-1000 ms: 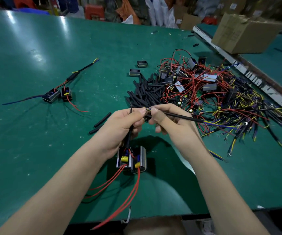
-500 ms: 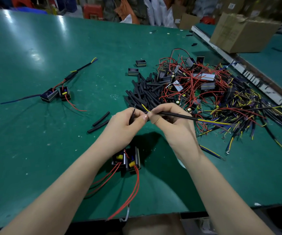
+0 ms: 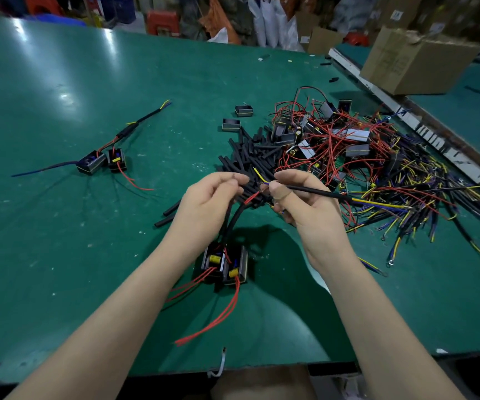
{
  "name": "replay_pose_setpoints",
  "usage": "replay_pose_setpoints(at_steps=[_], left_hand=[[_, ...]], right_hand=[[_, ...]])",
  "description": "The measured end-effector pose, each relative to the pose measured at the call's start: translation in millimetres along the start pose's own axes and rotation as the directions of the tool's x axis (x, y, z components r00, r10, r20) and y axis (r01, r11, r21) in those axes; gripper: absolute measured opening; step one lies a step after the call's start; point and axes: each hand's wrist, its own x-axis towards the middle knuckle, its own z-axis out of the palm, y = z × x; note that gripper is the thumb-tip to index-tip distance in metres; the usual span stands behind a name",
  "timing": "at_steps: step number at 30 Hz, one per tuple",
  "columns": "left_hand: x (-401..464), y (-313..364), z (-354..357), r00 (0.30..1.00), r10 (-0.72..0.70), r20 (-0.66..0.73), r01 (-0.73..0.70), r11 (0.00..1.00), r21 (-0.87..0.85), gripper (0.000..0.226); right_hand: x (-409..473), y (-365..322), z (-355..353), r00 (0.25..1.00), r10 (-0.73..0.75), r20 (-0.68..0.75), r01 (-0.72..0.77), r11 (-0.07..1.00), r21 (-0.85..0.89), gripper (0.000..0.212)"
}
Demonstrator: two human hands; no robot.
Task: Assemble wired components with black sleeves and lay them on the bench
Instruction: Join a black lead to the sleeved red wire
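Green matting covered the bench (image 3: pixel 60 255), and a person's two bare forearms reached over its near edge. The left hand (image 3: pixel 210 197) was closed in a pinch on black-sleeved leads that rose from a pair of small black components (image 3: pixel 223 265) hanging just below it, yellow parts showing inside and red wires (image 3: pixel 218 319) trailing toward the bench edge. The right hand (image 3: pixel 299 203), just beside the left, was closed on a black-sleeved cable (image 3: pixel 313 192) whose yellow and blue cores ran out to the far side. A second before, the fingertips of both hands had been pressed together; now a small gap had opened, and stripped ends, one red and one yellow, showed between them. I judged the wire ends were being lined up for joining, with the sleeve yet to be slid over the joint.

Beyond the hands lay a heap of loose black sleeves (image 3: pixel 247 157), and past that a tangle of red, yellow and blue wires and more components (image 3: pixel 362 157). Well to the left of the hands, a finished assembly (image 3: pixel 103 160) lay on the bench. A cardboard box (image 3: pixel 414 62) stood far beyond the tangle.
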Motion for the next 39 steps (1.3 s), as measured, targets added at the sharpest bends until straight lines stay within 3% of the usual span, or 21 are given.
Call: replay_pose_setpoints(at_steps=[2, 5, 8, 14, 27, 31, 36, 39], left_hand=[[-0.6, -0.6, -1.7, 0.996, 0.072, 0.052, -0.075, 0.995, 0.063, 0.021], [-2.7, -1.5, -2.6, 0.989, 0.104, 0.106, -0.103, 0.995, -0.015, 0.022], [-1.8, -1.6, -3.1, 0.995, 0.032, 0.098, -0.021, 0.993, -0.113, 0.024], [-2.0, -0.8, -1.7, 0.975, -0.058, 0.212, 0.108, 0.966, -0.235, 0.029], [-3.7, -1.7, -1.0, 0.987, -0.03, 0.16, 0.065, 0.973, -0.22, 0.018], [-3.7, -0.1, -1.0, 0.986, -0.029, 0.165, 0.062, 0.977, -0.203, 0.007], [-2.8, -2.8, -1.3, 0.997, 0.059, 0.052, -0.056, 0.997, -0.05, 0.009], [-1.4, -4.6, -1.6, 0.998, 0.057, -0.014, -0.057, 0.998, -0.01, 0.011]], right_hand=[[-0.3, 0.6, 0.7, 1.0, -0.013, 0.001, 0.013, 1.0, 0.003, 0.013], [-1.0, 1.1, 1.3, 1.0, -0.022, -0.008, 0.022, 1.0, 0.014, 0.012], [-1.2, 1.2, 1.5, 1.0, -0.02, -0.008, 0.02, 0.999, 0.038, 0.014], [-1.0, 0.8, 2.0, 0.999, -0.012, 0.035, 0.01, 0.999, 0.043, 0.019], [1.3, 3.3, -0.7, 0.996, 0.021, 0.087, -0.02, 1.0, -0.014, 0.026], [0.2, 4.6, -2.1, 0.989, -0.059, 0.132, 0.071, 0.994, -0.085, 0.015], [0.7, 9.6, -3.8, 0.982, -0.096, 0.162, 0.136, 0.956, -0.259, 0.002], [0.5, 12.2, -3.8, 0.975, -0.107, 0.194, 0.167, 0.929, -0.329, 0.003]])
